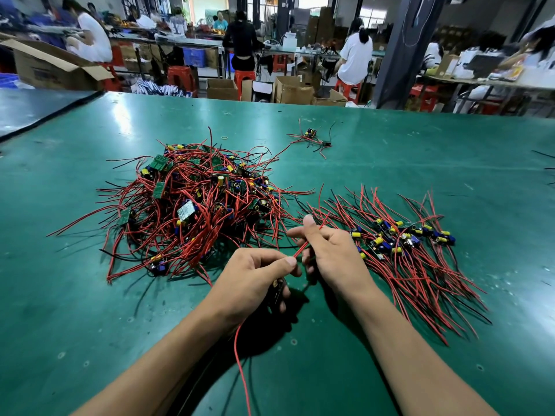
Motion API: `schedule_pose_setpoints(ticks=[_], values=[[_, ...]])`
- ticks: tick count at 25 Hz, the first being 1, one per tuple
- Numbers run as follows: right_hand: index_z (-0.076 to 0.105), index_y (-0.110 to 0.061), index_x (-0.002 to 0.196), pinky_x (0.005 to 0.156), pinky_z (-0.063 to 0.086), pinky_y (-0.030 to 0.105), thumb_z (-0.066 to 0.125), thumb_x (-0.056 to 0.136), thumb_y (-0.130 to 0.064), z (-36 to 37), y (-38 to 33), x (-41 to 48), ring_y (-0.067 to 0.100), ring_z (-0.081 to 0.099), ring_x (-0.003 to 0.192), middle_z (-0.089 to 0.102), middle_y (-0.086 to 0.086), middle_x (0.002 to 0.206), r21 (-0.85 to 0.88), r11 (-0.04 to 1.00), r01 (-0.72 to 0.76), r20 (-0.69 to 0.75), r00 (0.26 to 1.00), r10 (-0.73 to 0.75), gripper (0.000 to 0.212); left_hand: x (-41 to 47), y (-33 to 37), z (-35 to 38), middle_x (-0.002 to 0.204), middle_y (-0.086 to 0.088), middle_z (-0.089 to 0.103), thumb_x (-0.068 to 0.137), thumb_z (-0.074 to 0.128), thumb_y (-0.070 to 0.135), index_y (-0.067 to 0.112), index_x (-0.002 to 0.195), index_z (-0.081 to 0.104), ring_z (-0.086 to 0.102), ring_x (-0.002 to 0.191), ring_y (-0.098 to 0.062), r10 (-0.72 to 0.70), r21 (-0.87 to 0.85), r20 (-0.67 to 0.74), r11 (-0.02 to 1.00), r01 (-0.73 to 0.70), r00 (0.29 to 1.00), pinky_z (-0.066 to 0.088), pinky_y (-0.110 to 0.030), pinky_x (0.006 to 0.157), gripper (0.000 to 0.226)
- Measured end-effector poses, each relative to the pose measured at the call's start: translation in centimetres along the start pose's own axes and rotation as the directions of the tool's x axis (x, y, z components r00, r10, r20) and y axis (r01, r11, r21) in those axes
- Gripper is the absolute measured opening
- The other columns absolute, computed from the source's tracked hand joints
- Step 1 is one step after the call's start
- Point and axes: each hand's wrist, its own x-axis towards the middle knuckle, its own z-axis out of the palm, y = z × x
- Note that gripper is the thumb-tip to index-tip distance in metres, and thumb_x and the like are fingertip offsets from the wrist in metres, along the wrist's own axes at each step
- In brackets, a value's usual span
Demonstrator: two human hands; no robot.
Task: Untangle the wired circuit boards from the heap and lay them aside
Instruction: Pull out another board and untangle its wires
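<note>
Both forearms reach in from the near edge of the green bench and meet at its middle; the left hand lies palm-down, wrist bent inward, thumb and forefinger pinched on a red wire, with a dark circuit board tucked under its curled lower fingers; another red lead trails from this hand toward the near edge. The right hand stands just beside it, thumb raised, fingers curled round the same wire higher up. The tangled heap of boards and red wires sits left of the hands, nearer the far edge; the sorted row of boards lies on the right, touching the right hand; a small stray cluster rests well apart near the far edge.
</note>
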Motion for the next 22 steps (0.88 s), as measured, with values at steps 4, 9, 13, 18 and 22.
schedule_pose_setpoints(ticks=[4,9,13,18,22], values=[[0.079,-0.020,0.082,0.049,0.037,0.026,0.043,0.103,-0.052,0.4,-0.3,0.1,0.012,0.046,0.047,0.057,-0.002,0.059,-0.005,1.000,-0.026,-0.109,0.994,0.026,0.053,0.0,0.1,0.0,0.052,-0.014,0.059,0.093,0.063,0.018,0.005,0.078,0.072,0.053,0.038,-0.021,-0.010,0.003,0.020,1.000,0.010,1.000,0.043,-0.020,0.043,0.022],[0.082,-0.014,0.076,0.046,0.032,0.021,0.032,0.107,-0.046,-0.3,-1.6,0.1,0.007,0.040,0.048,0.064,-0.005,0.067,0.539,0.775,-0.331,0.202,0.944,0.262,0.066,-0.1,0.3,-0.1,0.051,-0.013,0.057,0.092,0.062,0.017,0.006,0.077,0.072,0.053,0.037,-0.020,-0.040,-0.031,0.051,0.999,0.042,0.998,0.042,-0.018,0.042,0.021],[0.082,-0.014,0.084,0.049,0.029,0.022,0.039,0.104,-0.050,-0.4,-1.4,0.2,0.007,0.038,0.052,0.062,-0.004,0.072,0.551,0.757,-0.351,0.272,0.933,0.234,0.060,-0.1,0.4,-0.2,0.051,-0.014,0.056,0.092,0.061,0.016,0.006,0.077,0.072,0.052,0.037,-0.020,-0.051,-0.046,0.070,0.997,0.055,0.996,0.042,-0.019,0.042,0.021],[0.079,-0.013,0.095,0.043,0.041,0.019,0.062,0.092,-0.051,1.2,-0.8,-1.1,0.011,0.052,0.044,0.064,0.001,0.071,0.314,0.909,-0.273,0.340,0.927,0.161,0.041,0.0,0.1,-0.2,0.051,-0.015,0.057,0.094,0.060,0.014,0.004,0.080,0.072,0.052,0.036,-0.020,-0.027,-0.070,0.046,0.997,0.030,0.999,0.043,-0.020,0.041,0.021],[0.080,-0.023,0.084,0.047,0.040,0.022,0.054,0.093,-0.060,0.8,-0.7,-1.3,0.020,0.054,0.055,0.066,0.020,0.073,0.098,0.989,-0.110,0.309,0.948,0.075,0.046,0.0,0.1,-0.4,0.052,-0.016,0.056,0.092,0.061,0.013,0.002,0.078,0.072,0.051,0.037,-0.020,-0.026,-0.079,0.039,0.996,0.029,0.999,0.043,-0.020,0.042,0.021]])
